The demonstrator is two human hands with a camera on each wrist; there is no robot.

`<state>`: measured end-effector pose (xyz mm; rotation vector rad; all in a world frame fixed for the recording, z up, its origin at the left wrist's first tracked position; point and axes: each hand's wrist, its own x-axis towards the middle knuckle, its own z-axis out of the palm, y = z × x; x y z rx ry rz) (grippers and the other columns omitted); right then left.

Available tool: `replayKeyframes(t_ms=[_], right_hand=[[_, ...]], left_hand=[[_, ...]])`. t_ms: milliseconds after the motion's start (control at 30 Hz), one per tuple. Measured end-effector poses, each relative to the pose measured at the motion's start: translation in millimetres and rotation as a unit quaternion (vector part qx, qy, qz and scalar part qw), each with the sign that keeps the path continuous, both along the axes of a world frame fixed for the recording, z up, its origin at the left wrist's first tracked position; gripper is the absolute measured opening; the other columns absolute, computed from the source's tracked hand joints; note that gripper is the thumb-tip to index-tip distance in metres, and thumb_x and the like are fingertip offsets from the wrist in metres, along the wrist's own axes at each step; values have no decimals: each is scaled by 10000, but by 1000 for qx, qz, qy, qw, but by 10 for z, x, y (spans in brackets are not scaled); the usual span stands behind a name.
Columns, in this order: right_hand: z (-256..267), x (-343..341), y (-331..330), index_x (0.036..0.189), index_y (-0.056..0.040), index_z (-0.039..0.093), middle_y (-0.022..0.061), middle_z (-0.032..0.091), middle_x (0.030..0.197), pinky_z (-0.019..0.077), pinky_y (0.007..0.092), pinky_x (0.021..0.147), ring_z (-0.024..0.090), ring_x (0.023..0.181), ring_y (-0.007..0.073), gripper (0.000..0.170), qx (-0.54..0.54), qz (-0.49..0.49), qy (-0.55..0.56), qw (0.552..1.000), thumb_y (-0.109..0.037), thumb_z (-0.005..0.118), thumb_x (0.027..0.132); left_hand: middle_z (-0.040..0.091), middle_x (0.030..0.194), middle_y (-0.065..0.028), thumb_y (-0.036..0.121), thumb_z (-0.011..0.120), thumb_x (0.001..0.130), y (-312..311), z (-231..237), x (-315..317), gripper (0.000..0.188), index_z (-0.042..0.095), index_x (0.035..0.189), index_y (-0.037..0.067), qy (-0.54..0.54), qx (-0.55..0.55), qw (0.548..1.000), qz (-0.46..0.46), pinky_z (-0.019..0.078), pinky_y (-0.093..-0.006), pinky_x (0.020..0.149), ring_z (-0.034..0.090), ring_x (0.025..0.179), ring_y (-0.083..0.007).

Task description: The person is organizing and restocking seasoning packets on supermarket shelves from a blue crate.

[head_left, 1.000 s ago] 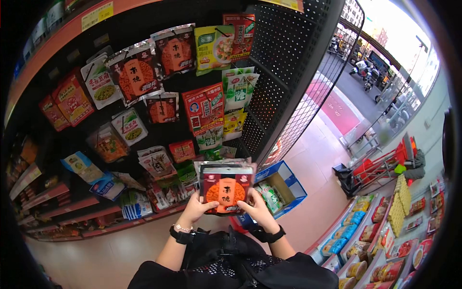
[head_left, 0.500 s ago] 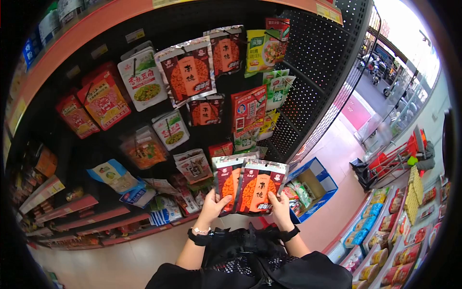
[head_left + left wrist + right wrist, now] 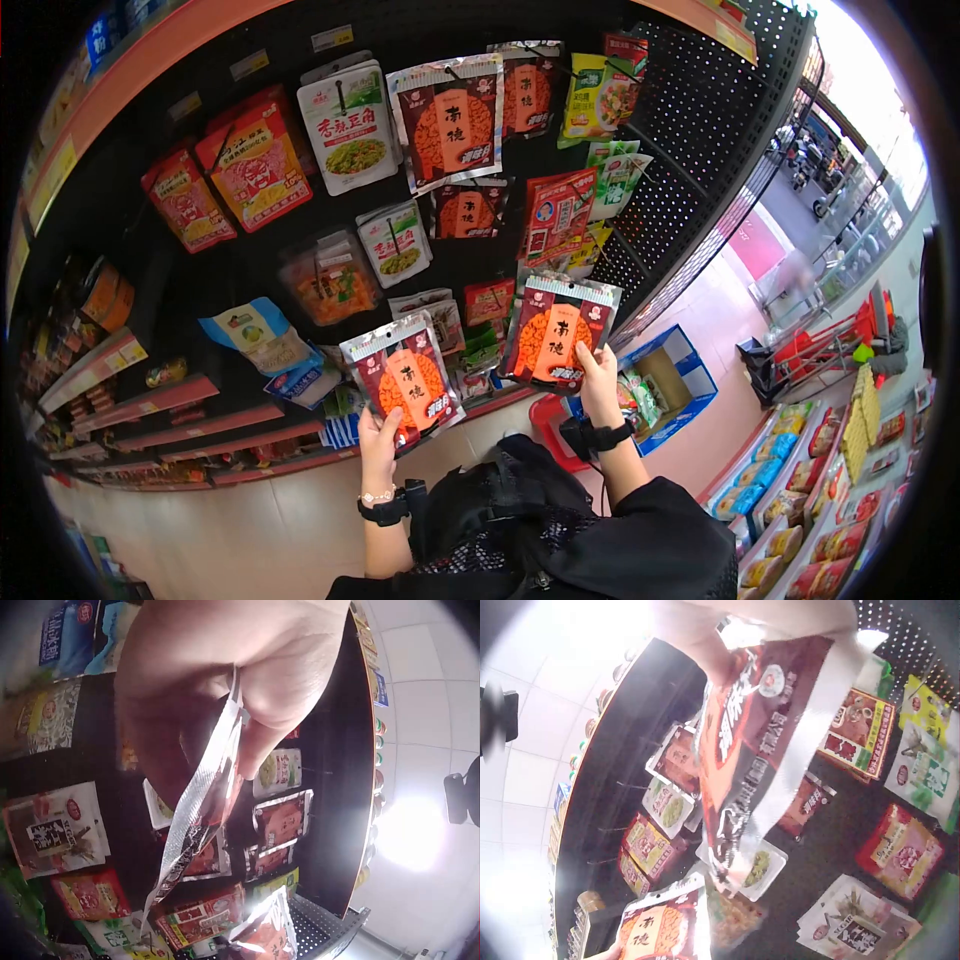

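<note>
Beyond your grips stands the display rack (image 3: 690, 150). The left packet (image 3: 412, 375) lies ahead, its long axis leaning left, lower corner pinched by your left hand (image 3: 378, 450); the right packet (image 3: 558, 335) lies ahead-left of your right hand (image 3: 602, 392), which pinches it.

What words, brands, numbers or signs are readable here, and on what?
"南德": packet in the left hand, packet in the right hand, big hanging packet.
"调味料": also the right hand's packet.
"豆腐": white packet; first characters unclear.
"SUGAR": pale bag.
Price tags and other labels: too small or blurred.
</note>
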<state>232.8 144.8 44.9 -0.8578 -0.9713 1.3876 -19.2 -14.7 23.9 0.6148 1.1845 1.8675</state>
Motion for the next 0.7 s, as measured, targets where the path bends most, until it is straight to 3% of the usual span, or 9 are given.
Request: replayKeyframes(t_ms=[133, 333, 433, 500, 533, 700], right_hand=[[246, -91, 303, 978, -18, 492, 52, 580, 878, 437, 239, 680, 544, 759, 94, 208, 95, 42, 22, 994, -93, 529, 787], [1116, -76, 955, 1012, -1, 462, 54, 579, 880, 439, 239, 691, 547, 762, 100, 244, 208, 71, 15, 975, -88, 512, 789], [1502, -102, 1366, 984, 8, 474, 54, 578, 862, 437, 227, 662, 540, 732, 81, 206, 256, 32, 28, 966, -96, 499, 808], [1703, -112, 1503, 1000, 15, 474, 53, 576, 896, 422, 225, 702, 532, 774, 87, 227, 269, 52, 26, 961, -103, 506, 808], [1782, -141, 1531, 1010, 17, 471, 56, 573, 914, 418, 226, 716, 529, 790, 91, 239, 278, 64, 36, 958, -105, 509, 808], [1862, -229, 1794, 1006, 31, 472, 60, 565, 937, 410, 228, 725, 519, 801, 87, 246, 291, 59, 22, 955, -113, 510, 811]], left_hand=[[536, 993, -82, 26, 536, 766, -103, 28, -5, 299, 426, 1043, 0, -5, 7, 999, 49, 418, -249, 754, 525, 862, -128], [526, 1013, -88, 31, 546, 762, 15, 148, 6, 331, 412, 1062, -3, 27, -3, 995, 99, 403, -268, 785, 513, 890, -139], [537, 974, -71, 33, 547, 760, 204, 153, 9, 339, 411, 1069, 2, 38, -15, 994, 105, 418, -228, 689, 518, 789, -100], [550, 926, -50, 33, 548, 758, 293, 159, 37, 345, 413, 1075, 14, 35, -25, 992, 120, 404, -184, 561, 502, 667, -51], [554, 922, -50, 38, 553, 756, 262, 201, 39, 358, 408, 1083, 16, 39, -41, 993, 106, 408, -185, 556, 509, 660, -58], [554, 947, -68, 38, 544, 762, 496, 146, 126, 350, 408, 1083, 10, 37, -24, 994, 96, 428, -212, 638, 542, 748, -104]])
